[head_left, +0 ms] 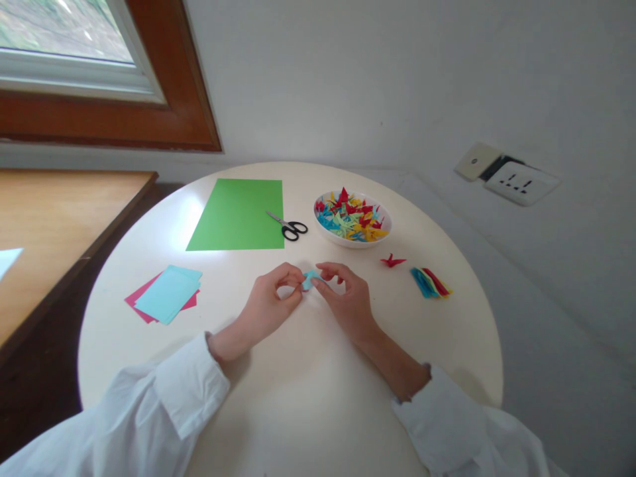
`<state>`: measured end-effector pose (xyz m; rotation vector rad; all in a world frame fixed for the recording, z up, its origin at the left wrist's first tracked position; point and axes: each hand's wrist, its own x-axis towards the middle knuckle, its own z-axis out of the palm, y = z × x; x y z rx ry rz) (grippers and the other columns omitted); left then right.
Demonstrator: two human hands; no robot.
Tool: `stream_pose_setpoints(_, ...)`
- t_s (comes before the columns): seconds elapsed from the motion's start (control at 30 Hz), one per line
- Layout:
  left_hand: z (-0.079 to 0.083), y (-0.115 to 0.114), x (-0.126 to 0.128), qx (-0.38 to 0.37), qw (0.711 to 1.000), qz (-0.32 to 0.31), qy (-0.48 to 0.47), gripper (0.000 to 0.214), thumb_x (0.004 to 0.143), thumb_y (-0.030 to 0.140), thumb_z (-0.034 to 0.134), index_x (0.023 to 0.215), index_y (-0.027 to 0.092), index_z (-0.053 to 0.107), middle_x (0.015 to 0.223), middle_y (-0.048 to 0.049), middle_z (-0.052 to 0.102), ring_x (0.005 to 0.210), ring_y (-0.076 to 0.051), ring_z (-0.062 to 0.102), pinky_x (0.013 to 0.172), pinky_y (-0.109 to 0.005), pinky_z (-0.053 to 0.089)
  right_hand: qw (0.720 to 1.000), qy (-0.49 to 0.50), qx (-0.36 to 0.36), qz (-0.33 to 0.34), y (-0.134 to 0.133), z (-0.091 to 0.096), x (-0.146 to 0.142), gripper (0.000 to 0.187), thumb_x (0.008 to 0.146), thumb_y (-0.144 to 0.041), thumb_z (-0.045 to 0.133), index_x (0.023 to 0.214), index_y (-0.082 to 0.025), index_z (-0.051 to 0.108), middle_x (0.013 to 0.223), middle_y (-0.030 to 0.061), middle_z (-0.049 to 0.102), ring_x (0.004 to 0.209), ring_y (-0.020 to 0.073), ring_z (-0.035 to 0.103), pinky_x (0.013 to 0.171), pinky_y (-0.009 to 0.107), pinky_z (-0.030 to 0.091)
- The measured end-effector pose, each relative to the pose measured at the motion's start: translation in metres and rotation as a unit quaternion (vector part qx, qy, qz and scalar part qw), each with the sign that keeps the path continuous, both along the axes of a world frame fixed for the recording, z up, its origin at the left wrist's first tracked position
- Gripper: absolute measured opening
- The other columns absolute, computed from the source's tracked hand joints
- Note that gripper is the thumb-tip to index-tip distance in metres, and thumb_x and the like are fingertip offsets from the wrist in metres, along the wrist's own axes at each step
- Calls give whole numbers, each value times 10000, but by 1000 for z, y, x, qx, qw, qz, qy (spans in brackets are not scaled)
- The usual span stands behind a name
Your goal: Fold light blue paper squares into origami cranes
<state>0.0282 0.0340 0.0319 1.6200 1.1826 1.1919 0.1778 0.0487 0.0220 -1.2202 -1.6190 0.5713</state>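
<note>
My left hand (272, 299) and my right hand (346, 295) meet at the middle of the round white table (298, 397). Both pinch a small folded piece of light blue paper (310, 278) between fingertips, just above the tabletop. A white bowl (354, 240) full of small coloured folded paper figures stands beyond my right hand. One red folded figure (392, 261) lies on the table to the right of the bowl's front.
A green sheet (239, 213) lies at the back left with black-handled scissors (289, 226) beside it. Light blue squares on pink ones (167, 294) sit at the left. A small fan of coloured strips (430, 282) lies at the right. Wall sockets (519, 181) are further right.
</note>
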Motion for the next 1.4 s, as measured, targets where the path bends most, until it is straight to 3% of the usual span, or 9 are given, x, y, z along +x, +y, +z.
stream_pose_setpoints(0.2, -1, 2, 0, 17, 1000, 10, 0, 142, 702, 105, 507, 821, 164, 557, 759, -17, 605, 689, -109, 570, 682, -231, 452, 1000, 7, -12, 3, -2, 5, 0, 161, 735, -230, 561, 873, -204, 641, 685, -6, 625, 616, 125, 533, 568, 253, 403)
stream_pose_setpoints(0.43, 2, 1, -2, 100, 988, 22, 116, 224, 704, 227, 607, 925, 192, 589, 791, -22, 590, 681, -117, 508, 645, -229, 427, 1000, 16, -26, 3, -1, 6, 1, 158, 740, -216, 526, 836, -191, 650, 679, 0, 627, 568, 117, 505, 516, 242, 374)
stream_pose_setpoints(0.67, 2, 1, -3, 111, 982, 28, 151, 99, 746, 201, 556, 818, 190, 623, 719, -7, 625, 634, -108, 523, 598, -212, 416, 999, 27, -45, 4, 0, 5, 0, 152, 730, -221, 523, 812, -178, 644, 659, 4, 625, 568, 119, 515, 516, 240, 375)
stream_pose_setpoints(0.83, 4, 1, -4, 112, 981, 40, 151, 124, 740, 159, 551, 828, 184, 634, 722, -2, 651, 619, -98, 537, 564, -193, 418, 997, 32, -63, 9, 1, 4, 0, 163, 733, -232, 520, 820, -171, 643, 659, 4, 620, 575, 118, 522, 516, 232, 373)
stream_pose_setpoints(1.0, 2, 0, -4, 136, 980, 1, 145, 118, 760, 187, 551, 825, 175, 648, 744, -20, 663, 645, -99, 556, 614, -198, 437, 997, 22, -67, 12, 1, 4, 0, 160, 732, -224, 516, 814, -172, 643, 673, 5, 625, 568, 116, 514, 513, 232, 373)
stream_pose_setpoints(1.23, 0, 3, -4, 69, 992, 46, 99, 115, 745, 225, 562, 770, 156, 650, 678, -22, 634, 620, -112, 537, 607, -220, 422, 999, 5, -22, 41, 0, 2, 1, 134, 742, -276, 555, 823, -196, 626, 808, 37, 614, 710, 145, 553, 586, 256, 423)
stream_pose_setpoints(1.4, 0, 6, -3, 22, 998, 28, 49, 134, 756, 252, 544, 737, 149, 626, 652, -8, 600, 605, -106, 503, 596, -220, 399, 995, 45, -5, 92, 1, -2, 0, 148, 670, -261, 637, 797, -204, 587, 912, 49, 569, 866, 171, 562, 691, 283, 466)
